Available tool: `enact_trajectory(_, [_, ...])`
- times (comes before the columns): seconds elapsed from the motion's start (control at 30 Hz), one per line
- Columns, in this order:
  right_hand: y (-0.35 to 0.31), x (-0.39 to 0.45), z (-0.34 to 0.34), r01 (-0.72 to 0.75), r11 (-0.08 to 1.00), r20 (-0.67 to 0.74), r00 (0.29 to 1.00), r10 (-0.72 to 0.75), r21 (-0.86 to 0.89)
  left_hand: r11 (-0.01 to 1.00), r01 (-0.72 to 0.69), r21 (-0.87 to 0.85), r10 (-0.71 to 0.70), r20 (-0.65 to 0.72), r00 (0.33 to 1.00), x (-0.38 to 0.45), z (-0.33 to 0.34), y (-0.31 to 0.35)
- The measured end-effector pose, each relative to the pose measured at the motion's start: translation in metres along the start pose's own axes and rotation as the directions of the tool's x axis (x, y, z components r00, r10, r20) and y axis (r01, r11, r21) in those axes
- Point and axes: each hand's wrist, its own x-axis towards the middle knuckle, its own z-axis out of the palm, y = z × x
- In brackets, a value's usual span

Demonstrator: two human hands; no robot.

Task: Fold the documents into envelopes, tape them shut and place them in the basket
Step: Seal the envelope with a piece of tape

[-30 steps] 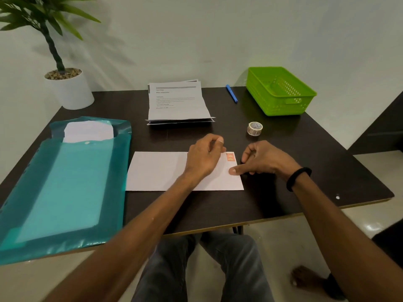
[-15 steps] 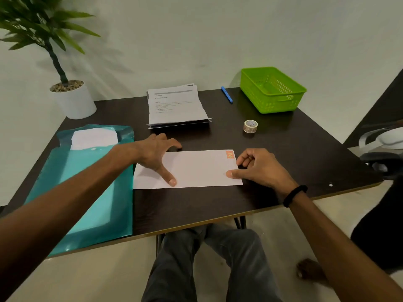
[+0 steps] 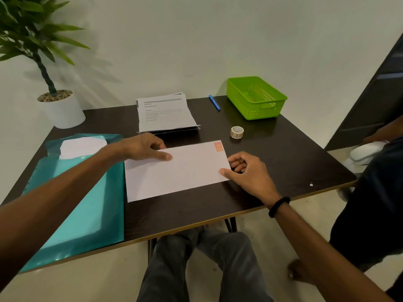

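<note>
A white envelope (image 3: 185, 171) with an orange stamp mark at its far right corner lies flat on the dark table (image 3: 272, 162). My left hand (image 3: 144, 148) holds its far left edge, thumb on top and fingers curled over the edge. My right hand (image 3: 246, 171) holds the right short edge, thumb on the paper and fingers curled beside it. A stack of printed documents (image 3: 163, 114) sits at the back centre. A small tape roll (image 3: 237, 132) stands right of the envelope. The green basket (image 3: 257, 98) is at the back right.
A teal plastic folder (image 3: 82, 203) with white envelopes (image 3: 81, 147) sticking out covers the table's left side. A blue pen (image 3: 214, 102) lies by the basket. A potted plant (image 3: 58, 105) stands at the back left corner. Another person (image 3: 370, 192) is at the right edge.
My left hand slid from the envelope's right end, by the stamp mark, to its far left edge and now grips there. My right hand has stayed on the right edge. The view shifted.
</note>
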Motion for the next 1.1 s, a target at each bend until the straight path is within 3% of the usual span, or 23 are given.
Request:
enact_trajectory(0.27, [-0.005,-0.002,-0.011,-0.132,0.924,-0.073,0.983,0.169,0.358,0.944,-0.030,-0.327,-0.012,-0.125,0.992,-0.009,-0.003,0.005])
enact_trajectory(0.4, [-0.011,-0.005,-0.011,-0.168,0.912,-0.024,0.981,0.191,0.374,0.863,-0.082,-0.499,-0.050,-0.246,0.968,-0.007,0.007,0.018])
enact_trajectory(0.53, [-0.027,-0.010,-0.006,-0.188,0.894,0.085,0.982,0.168,0.406,0.704,-0.166,-0.691,-0.140,-0.364,0.921,0.002,0.025,0.030])
enact_trajectory(0.67, [-0.039,-0.006,0.003,-0.197,0.849,0.189,0.975,0.117,0.491,0.484,-0.209,-0.850,-0.278,-0.376,0.884,0.017,0.044,0.048])
enact_trajectory(0.83, [-0.052,0.008,0.003,-0.223,0.759,0.177,0.974,0.144,0.611,0.300,-0.246,-0.922,-0.420,-0.359,0.833,0.038,0.057,0.066])
enact_trajectory(1.0, [-0.051,0.033,-0.009,-0.175,0.738,0.025,0.977,0.210,0.651,0.247,-0.228,-0.942,-0.429,-0.317,0.845,0.052,0.061,0.086])
enact_trajectory(1.1, [-0.041,0.055,-0.028,-0.151,0.769,-0.067,0.968,0.244,0.622,0.332,-0.185,-0.925,-0.356,-0.305,0.883,0.062,0.063,0.100])
